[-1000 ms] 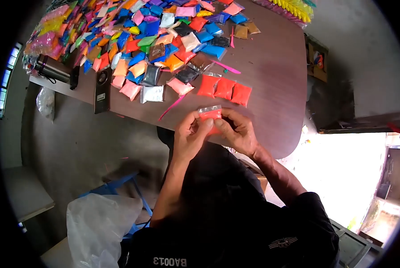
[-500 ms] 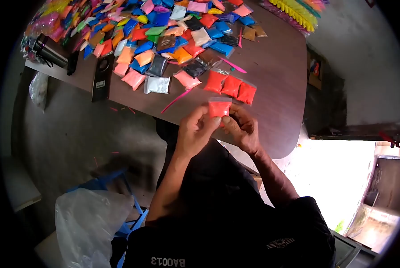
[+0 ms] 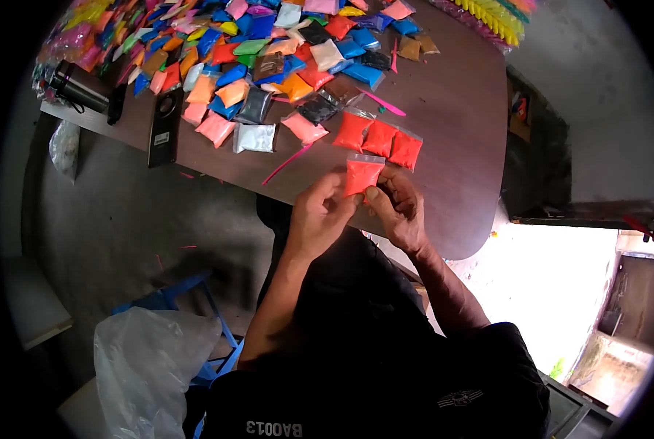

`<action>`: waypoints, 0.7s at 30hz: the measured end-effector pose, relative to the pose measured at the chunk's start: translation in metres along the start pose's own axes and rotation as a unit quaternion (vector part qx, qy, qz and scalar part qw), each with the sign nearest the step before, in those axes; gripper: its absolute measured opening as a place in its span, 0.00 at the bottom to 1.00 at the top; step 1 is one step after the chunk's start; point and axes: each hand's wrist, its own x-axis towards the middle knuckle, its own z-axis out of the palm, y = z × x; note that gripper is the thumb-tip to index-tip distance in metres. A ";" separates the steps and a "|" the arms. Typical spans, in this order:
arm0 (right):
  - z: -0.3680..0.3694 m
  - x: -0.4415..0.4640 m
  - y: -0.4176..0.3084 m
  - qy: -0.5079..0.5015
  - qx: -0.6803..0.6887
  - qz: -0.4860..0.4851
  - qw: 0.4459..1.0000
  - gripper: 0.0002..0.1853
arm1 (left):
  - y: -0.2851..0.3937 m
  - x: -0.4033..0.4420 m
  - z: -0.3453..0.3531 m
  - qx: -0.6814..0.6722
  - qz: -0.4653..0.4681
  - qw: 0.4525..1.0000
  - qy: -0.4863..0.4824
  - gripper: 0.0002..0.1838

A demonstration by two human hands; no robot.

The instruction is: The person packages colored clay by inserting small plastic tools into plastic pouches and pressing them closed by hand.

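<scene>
Now both hands are narrow: the L hand (image 3: pixel 314 212) and the R hand (image 3: pixel 401 216) each pinch, w/ thumb and fingers, the lower part of one small red bag (image 3: pixel 365 175). Compared w/ approx. 1 sec ago, the grip is lower on it: then the thumbs covered much of its front, now most of this face is free to see. Since 0.5 sec ago only its lean changed a bit, w/ the top going slightly to the R. For the work in hand, I judge this means the bag is well exposed, b/c nothing lies over its top.

The bag is held up over the near edge of the worktop (image 3: pixel 458 139). It looks bright red, rather plump, w/ shiny creases and a clear flat strip along the top. If the strip is fully sealed, I cannot tell; the bottom corners are partly hidden by the fingers.

Just beyond it, three red bags (image 3: pixel 379 139) of similar look lie side by side in a row. To the L of them are a thin pink stick (image 3: pixel 286 164), a pale pink bag (image 3: pixel 305 129) and a white bag (image 3: pixel 254 137). Farther out is a big pile of bags (image 3: pixel 251 47) in many colours, incl. blue, orange & green, and at the far L a metal flask (image 3: pixel 82 86) lies on its side.
</scene>
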 end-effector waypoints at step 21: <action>-0.005 -0.003 0.008 -0.002 0.001 -0.043 0.999 0.11 | 0.007 0.000 0.004 -0.026 0.003 0.999 0.021 0.07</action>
